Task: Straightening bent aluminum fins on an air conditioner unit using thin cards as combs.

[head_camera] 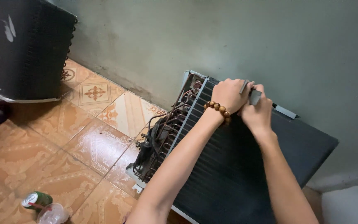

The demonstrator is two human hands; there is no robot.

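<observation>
A black finned air-conditioner coil unit (245, 174) leans against the grey-green wall, with copper tubes and a dark compressor (156, 141) at its left end. My left hand (228, 94), wearing a brown bead bracelet (217, 108), is closed over the unit's top edge. My right hand (257, 111) presses against it and grips a small grey metal piece (254, 96) at the same top edge. A grey bracket (286, 111) sticks out along the top just right of my hands.
A second black finned unit (21, 47) stands at the upper left on the patterned orange tile floor (92, 141). A green drink can (37, 200) and a clear plastic cup (52, 214) lie at the bottom left.
</observation>
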